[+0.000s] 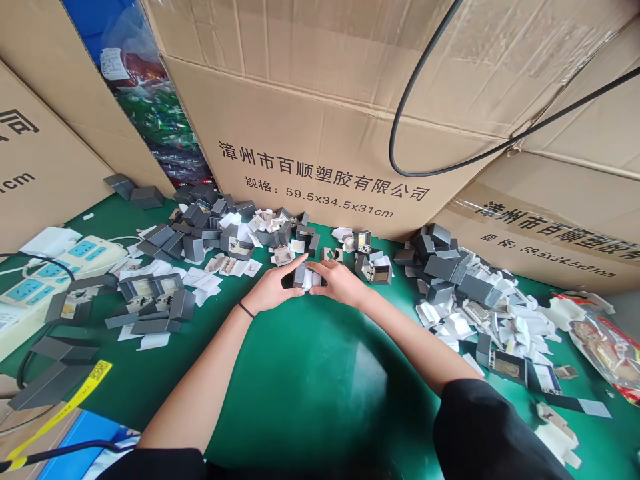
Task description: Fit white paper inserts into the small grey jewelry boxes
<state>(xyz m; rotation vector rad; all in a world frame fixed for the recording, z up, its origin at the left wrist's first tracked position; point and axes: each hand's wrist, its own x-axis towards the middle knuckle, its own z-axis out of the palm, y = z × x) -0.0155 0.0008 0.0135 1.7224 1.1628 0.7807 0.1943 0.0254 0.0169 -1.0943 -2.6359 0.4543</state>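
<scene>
Near the middle of the green table, a small dark grey box point(300, 275) with a white piece at its right side sits between my hands. My left hand point(274, 291) is closed on the box's left side, thumb and fingers gripping it. From the right, my right hand point(341, 283) pinches the white part point(311, 280); whether this is paper or an insert I cannot tell. Just beyond my fingers lies a beige insert point(331, 255). An opened grey box point(376, 270) with a pale lining rests right of my right hand.
Heaps of grey boxes point(194, 230) and white papers point(204, 280) spread on the left, with another box heap point(450, 267) on the right. A power strip point(65, 267) lies far left. Large cartons point(310, 120) wall the back; a black cable point(400, 133) hangs before them. A food packet point(603, 347) lies right.
</scene>
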